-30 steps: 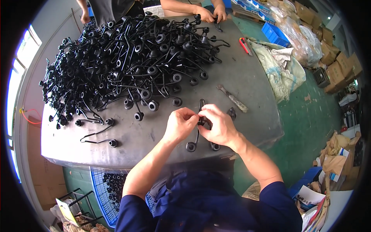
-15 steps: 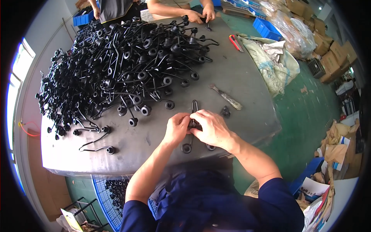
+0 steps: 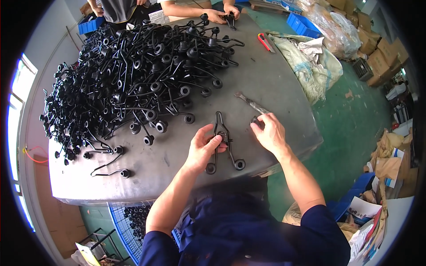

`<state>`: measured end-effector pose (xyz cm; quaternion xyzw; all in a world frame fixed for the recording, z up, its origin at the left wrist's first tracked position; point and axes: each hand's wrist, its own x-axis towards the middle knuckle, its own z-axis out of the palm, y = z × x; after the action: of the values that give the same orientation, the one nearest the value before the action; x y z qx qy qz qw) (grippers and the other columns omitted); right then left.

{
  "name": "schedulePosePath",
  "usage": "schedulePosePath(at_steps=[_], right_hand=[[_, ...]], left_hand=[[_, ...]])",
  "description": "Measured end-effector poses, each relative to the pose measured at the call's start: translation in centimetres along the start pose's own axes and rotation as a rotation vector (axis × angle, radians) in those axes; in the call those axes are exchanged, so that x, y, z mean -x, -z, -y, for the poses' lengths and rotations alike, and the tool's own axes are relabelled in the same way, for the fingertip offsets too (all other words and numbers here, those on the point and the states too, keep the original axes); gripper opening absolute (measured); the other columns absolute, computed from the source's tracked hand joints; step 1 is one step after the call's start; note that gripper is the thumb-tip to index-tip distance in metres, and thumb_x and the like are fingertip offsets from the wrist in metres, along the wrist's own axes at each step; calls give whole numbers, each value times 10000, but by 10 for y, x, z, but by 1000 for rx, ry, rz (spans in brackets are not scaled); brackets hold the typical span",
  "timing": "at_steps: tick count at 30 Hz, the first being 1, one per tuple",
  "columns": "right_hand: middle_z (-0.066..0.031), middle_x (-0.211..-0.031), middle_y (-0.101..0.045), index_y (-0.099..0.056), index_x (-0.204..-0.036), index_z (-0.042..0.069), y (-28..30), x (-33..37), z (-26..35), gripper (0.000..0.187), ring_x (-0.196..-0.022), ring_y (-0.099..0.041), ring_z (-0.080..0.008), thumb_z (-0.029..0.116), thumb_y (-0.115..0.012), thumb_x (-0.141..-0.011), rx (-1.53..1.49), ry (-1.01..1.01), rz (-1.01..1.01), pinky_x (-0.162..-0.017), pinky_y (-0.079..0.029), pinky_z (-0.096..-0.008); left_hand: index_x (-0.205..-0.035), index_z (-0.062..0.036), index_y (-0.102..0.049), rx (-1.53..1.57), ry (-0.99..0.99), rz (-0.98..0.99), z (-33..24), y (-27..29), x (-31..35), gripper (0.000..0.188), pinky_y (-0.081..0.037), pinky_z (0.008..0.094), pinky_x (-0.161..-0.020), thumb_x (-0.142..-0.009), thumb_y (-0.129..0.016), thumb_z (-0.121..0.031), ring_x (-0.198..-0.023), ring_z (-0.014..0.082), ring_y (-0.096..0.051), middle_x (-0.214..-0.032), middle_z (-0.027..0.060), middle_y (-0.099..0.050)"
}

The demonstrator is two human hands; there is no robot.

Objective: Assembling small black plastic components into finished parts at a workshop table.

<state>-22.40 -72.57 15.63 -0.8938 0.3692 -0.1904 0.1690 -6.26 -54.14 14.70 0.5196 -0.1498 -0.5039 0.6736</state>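
A bent black metal rod (image 3: pixel 231 150), shaped like a narrow V with a round rubber bushing at each leg end, lies over the grey table in front of me. My left hand (image 3: pixel 203 148) is closed on its left leg, thumb and fingers around a small dark piece near the middle that I cannot make out. Off to the right, my right hand (image 3: pixel 270 134) pinches a small black part (image 3: pixel 256 120) at the table surface. Just beyond those fingertips lies a tool with a clear-wrapped handle (image 3: pixel 249 103).
A large heap of similar black rods (image 3: pixel 128 75) covers the table's left and far side. Several loose rods (image 3: pixel 111 166) lie at the near left. A red box cutter (image 3: pixel 266 42) sits near the right edge, beside a woven sack (image 3: pixel 310 66). Another person's hands (image 3: pixel 224 15) work at the far edge.
My right hand has left the rod and moved right to the small black part. My left hand stays on the rod, whose two legs now show more fully.
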Motion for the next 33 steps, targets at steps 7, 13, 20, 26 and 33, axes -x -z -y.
schedulePosePath(at_steps=[7,13,20,26,33], right_hand=[[-77,-819,-643,-624,-917,44,2,-4,22,124,-724,-636,-187,90,-703,-834,-475,23,78,-671,-521,-304],[-30,-839,-672,-637,-975,-2,-22,11,34,113,-730,-617,-80,69,-672,-894,-806,-41,374,-654,-516,-242],[-68,-829,-689,-648,-956,-9,-6,8,51,121,-749,-638,-102,70,-677,-869,-669,-92,418,-682,-531,-262],[-75,-826,-695,-651,-968,-6,0,12,59,124,-730,-644,-106,70,-669,-872,-659,-72,357,-657,-528,-261],[-152,-790,-679,-635,-1017,-16,-4,36,79,133,-672,-654,-140,14,-611,-889,-519,264,-17,-591,-508,-286]], left_hand=[[-1420,-9,-341,122,36,40,2,8,-1,557,-559,374,-837,-944,-613,-108,-946,246,-649,-1128,150,-612],[-1422,-4,-322,243,42,138,6,15,-5,586,-568,361,-830,-929,-629,-82,-941,235,-657,-1105,140,-624],[-1428,22,-300,201,44,99,-1,12,-1,693,-566,344,-806,-876,-706,-80,-910,228,-663,-1084,149,-627],[-1404,34,-352,-45,28,-45,-9,-4,-1,790,-544,295,-714,-788,-816,-140,-815,193,-653,-1022,140,-645],[-1308,51,-459,-381,-141,-178,4,-6,-4,690,-520,279,-675,-765,-835,-144,-772,148,-621,-893,118,-664]])
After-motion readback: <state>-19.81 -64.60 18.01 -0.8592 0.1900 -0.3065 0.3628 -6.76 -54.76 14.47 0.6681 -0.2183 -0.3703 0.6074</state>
